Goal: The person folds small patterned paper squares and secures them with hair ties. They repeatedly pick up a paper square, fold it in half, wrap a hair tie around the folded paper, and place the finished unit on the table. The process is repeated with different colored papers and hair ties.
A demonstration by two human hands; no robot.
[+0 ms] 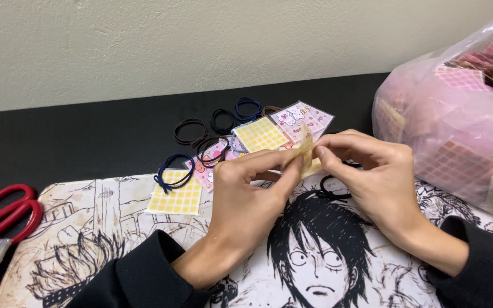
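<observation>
Nearest the person, 2 black sleeves reach over a printed mat (115, 211) with black line drawings that covers the near part of the dark bench (75, 142). The left hand (246, 199) and the right hand (372, 182) meet above the middle of the mat, both closed in a fingertip pinch on 1 small yellow checked card (304, 153), held tilted between them just above the mat. The card looks thin, light and flexible, likely to crease if squeezed hard, so the edges and corners, where the fingers already sit, seem the safest places to take hold. It is pale yellow with a grid of small squares, and it is partly hidden by the fingers. Just under the right hand a black hair tie (333, 188) lies on the mat; it looks soft, stretchy and not fragile. At the left edge of the bench lie red scissors (7, 211). Left of the hands, a second yellow card (177, 197) with a dark blue tie looped on it rests at the mat's far edge. Beyond it, pink cartoon cards (300, 118) and loose black, brown and blue ties (223, 121) are spread toward the wall. At the right edge stands a translucent plastic bag (457, 125) filled with pink and yellow cards.
</observation>
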